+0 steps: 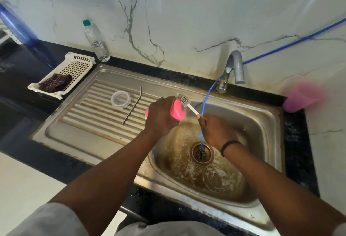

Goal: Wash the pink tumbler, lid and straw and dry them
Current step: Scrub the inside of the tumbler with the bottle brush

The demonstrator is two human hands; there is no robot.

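My left hand [161, 116] grips the pink tumbler [177, 110] on its side above the left edge of the sink basin [262, 123]. A bottle brush [184, 100] with a white handle has its bristled head against the tumbler's end, and my right hand [215, 132] holds that handle. On the ribbed draining board [84, 123] lie the clear round lid [121, 99] and, just to its right, the metal straw [133, 107].
A white slotted basket [78, 65] with a dark checked cloth [55, 85] sits left of the sink. A water bottle [95, 41] stands by the wall. A blue hose [205, 101] runs from the tap [234, 67] into the drain [202, 153]. A pink jug [303, 96] stands right.
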